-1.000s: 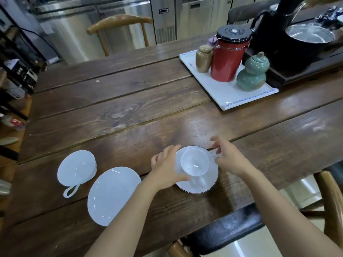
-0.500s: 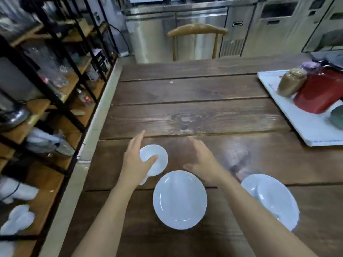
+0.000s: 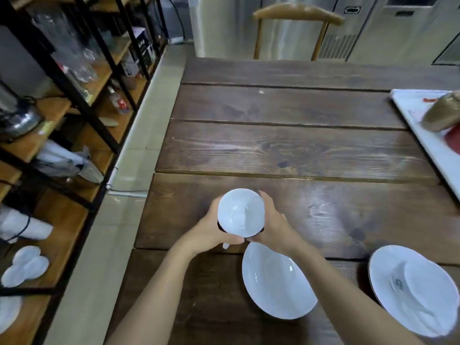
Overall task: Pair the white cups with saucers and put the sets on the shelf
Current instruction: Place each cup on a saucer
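A white cup (image 3: 240,212) is held between both hands just above the wooden table (image 3: 298,150), its mouth facing up. My left hand (image 3: 211,229) grips its left side and my right hand (image 3: 272,224) cups its right side. An empty white saucer (image 3: 276,282) lies on the table right below the hands. At the lower right another white cup (image 3: 428,295) rests on its saucer (image 3: 383,272). The wooden shelf (image 3: 62,220) with black frame stands at the left, across a strip of floor.
White dishes (image 3: 25,267) sit on a lower shelf board at far left. Glassware and a metal pot fill the upper boards. A white tray (image 3: 423,135) with a brown jar (image 3: 441,115) is at the table's right edge. A wooden chair (image 3: 297,14) stands at the far end.
The view swung left from the paired set. My left hand reached the loose cup, and now both hands have closed around it and lifted it off the table.
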A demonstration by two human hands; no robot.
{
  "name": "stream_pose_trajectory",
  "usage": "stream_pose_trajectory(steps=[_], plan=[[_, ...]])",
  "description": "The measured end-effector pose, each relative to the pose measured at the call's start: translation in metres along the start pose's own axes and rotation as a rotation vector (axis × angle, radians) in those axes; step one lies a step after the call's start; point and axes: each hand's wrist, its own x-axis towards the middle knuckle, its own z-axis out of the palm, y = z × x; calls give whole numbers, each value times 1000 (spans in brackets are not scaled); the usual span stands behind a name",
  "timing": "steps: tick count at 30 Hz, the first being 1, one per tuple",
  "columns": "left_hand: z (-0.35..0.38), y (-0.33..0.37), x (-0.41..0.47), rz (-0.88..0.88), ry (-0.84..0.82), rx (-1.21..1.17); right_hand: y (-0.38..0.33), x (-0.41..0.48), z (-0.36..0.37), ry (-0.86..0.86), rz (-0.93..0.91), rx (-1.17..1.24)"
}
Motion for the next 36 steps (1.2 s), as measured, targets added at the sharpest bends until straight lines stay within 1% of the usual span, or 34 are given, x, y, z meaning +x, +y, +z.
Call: stream_pose_trajectory(steps=[3,6,10,15,18,22,26,30,36], plan=[[-1,7,1,22,-26,28,-10,-1,1,55,-35,49],[3,13,1,87,-46,55,-11,-2,0,80,-62,95],[12,19,-4,129,-67,81,-3,-14,-6,100,-18,160],[39,30,-11,140,-85,86,15,-38,-16,95,-21,99],[57,29,-17,90,-82,112,24,-56,-21,89,-53,91],[79,24,-29,67,-70,130,33,-79,-24,64,-78,44],[97,19,-43,15,-61,94,44,-94,-22,15,-86,24],[109,18,-56,-7,-16,50,54,-98,-21,44,-58,-83],[120,24,-65,24,0,-33,60,-107,-24,11,-56,-77]])
